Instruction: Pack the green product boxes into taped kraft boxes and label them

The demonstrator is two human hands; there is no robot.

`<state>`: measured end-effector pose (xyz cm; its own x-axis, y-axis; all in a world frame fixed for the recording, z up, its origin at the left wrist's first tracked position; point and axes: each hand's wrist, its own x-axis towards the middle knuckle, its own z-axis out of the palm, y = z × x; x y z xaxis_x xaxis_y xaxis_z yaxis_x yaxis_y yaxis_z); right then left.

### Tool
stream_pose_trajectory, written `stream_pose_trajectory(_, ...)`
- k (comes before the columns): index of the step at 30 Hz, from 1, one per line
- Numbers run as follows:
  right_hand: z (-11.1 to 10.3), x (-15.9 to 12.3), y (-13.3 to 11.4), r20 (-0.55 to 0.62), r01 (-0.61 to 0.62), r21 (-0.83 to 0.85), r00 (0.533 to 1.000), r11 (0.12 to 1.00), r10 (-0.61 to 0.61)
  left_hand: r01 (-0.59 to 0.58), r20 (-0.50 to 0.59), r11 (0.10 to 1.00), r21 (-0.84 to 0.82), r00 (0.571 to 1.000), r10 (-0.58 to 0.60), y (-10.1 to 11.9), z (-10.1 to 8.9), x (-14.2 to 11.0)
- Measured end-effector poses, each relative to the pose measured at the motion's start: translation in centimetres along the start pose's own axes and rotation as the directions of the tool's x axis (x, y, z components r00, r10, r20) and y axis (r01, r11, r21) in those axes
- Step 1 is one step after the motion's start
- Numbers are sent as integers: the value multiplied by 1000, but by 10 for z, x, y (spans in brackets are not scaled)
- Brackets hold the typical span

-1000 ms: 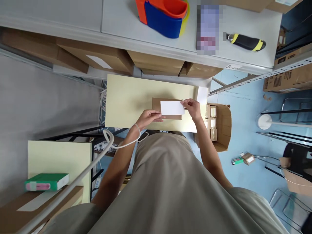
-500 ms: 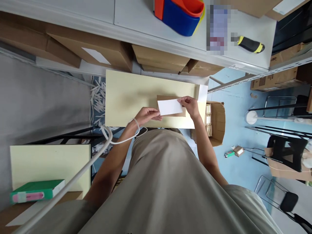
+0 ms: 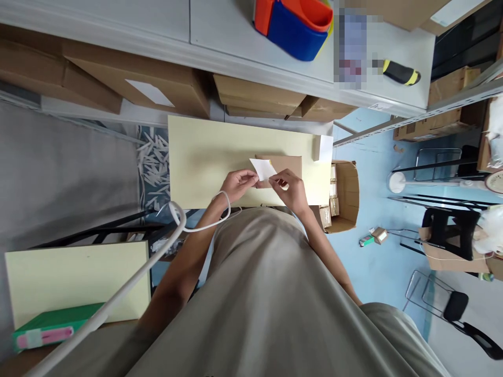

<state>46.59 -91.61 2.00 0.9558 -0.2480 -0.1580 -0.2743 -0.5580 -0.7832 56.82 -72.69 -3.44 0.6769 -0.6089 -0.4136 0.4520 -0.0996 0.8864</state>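
Note:
A white paper sheet (image 3: 262, 168) with a small yellowish mark on its far edge is held up between my hands. My left hand (image 3: 238, 185) pinches its near left corner, fingertips and thumb together. My right hand (image 3: 290, 190) is closed at the lower right corner, thumb against forefinger. Under the sheet, a flat brown cardboard piece (image 3: 290, 163) lies on the pale yellow tabletop (image 3: 212, 141). Whether it is a box or a loose sheet I cannot tell. A white cord (image 3: 208, 225) loops round my left wrist.
A small white box (image 3: 323, 147) stands at the table's right end. Beside it on the floor is an open carton (image 3: 349, 196) with small boxes. A grey shelf (image 3: 220, 31) runs across the far side, carrying a blue and orange holder (image 3: 296, 34) and a black-yellow tool handle (image 3: 401, 72).
My right hand has moved left and nearer to me, from the sheet's far right corner to its lower right. The sheet is now tilted and looks narrower, uncovering more of the cardboard.

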Motion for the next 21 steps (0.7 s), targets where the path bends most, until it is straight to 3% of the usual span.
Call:
stream_pose_trajectory(4,8,-11,-19,4,18,-155,1000,988,-18,-30,18,999,27,999,29,3,-1,-1)
stream_pose_trajectory(11,24,-6,-34,-24,23,-333,999,943,-33,-64,50,994,87,997,60,7,-5,-4)
stream_pose_trajectory(21,35,-5,-37,-35,4,-317,999,948,-16,-129,72,984,125,990,121,3,-15,-11)
